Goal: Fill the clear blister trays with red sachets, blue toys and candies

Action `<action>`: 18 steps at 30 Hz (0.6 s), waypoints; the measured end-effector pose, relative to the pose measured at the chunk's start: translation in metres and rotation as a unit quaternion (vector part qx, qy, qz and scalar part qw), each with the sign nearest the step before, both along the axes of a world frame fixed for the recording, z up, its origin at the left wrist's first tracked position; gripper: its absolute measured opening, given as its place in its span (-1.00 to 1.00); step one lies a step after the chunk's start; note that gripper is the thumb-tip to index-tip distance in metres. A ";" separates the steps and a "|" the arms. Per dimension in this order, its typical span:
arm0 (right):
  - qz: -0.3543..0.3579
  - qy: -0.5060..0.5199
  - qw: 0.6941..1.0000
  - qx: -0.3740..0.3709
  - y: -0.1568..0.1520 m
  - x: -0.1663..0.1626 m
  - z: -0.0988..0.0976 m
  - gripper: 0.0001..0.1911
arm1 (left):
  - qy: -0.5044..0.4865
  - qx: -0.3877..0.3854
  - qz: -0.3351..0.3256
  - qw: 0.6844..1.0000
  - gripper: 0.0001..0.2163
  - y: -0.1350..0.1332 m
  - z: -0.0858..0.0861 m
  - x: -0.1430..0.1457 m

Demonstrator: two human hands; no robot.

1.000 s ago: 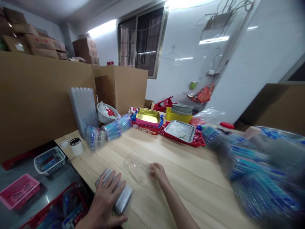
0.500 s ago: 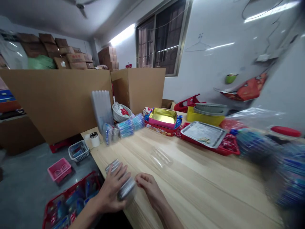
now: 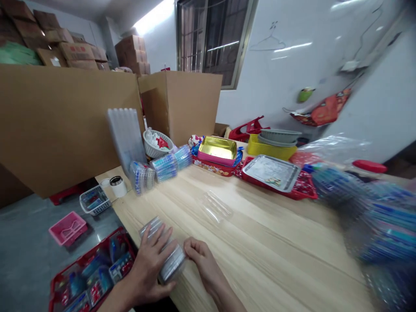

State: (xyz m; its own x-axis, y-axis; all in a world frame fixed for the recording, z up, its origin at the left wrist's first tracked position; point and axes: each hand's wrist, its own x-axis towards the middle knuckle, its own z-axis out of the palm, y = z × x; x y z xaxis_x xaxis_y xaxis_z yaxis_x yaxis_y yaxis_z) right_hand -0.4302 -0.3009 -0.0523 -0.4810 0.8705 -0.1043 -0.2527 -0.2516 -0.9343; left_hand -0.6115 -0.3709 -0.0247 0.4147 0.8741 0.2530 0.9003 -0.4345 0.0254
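Note:
My left hand (image 3: 151,262) lies across a stack of clear ridged plastic trays (image 3: 172,265) at the table's near left edge. Its fingers spread over the top and the thumb hooks the near end. Just right of the stack, my right hand (image 3: 203,260) is closed, thumb and index finger pinched together; whatever they may hold is too small to make out. A single clear plastic tray (image 3: 216,206) rests on the wooden table (image 3: 260,242) beyond my hands.
Packed blister packs (image 3: 142,177) stand at the far left beside a white cup (image 3: 118,186). A metal tray (image 3: 273,172) and a gold-lined pink box (image 3: 217,148) sit at the back. Blurred packs (image 3: 390,229) pile up right. A red crate (image 3: 94,277) stands below left.
The view has tilted down and turned slightly, so the background sits higher and further left. Both hands keep nearly the same pose around the tray stack.

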 end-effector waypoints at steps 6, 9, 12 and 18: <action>-0.090 -0.063 0.994 -0.012 0.015 0.003 -0.026 -0.62 | 0.031 0.193 -0.067 0.978 -0.52 0.023 -0.042 -0.019; -0.121 -0.080 0.989 -0.023 0.032 0.009 -0.039 -0.61 | 0.038 0.266 -0.102 0.958 -0.63 0.036 -0.055 -0.028; -0.166 -0.132 0.977 0.010 0.052 0.026 -0.046 -0.59 | 0.024 0.279 -0.110 0.954 -0.68 0.039 -0.052 -0.034; -0.344 -0.411 0.810 0.239 0.074 0.066 -0.047 -0.53 | 0.039 0.247 -0.138 0.958 -0.66 0.039 -0.038 -0.047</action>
State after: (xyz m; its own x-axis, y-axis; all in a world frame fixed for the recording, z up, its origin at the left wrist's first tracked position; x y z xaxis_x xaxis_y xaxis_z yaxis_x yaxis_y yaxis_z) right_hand -0.3647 -0.2269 -0.0995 0.1966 0.9384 0.2842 0.5762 0.1240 -0.8078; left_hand -0.6585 -0.3322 -0.0624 0.6474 0.5098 0.5666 0.7399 -0.5989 -0.3065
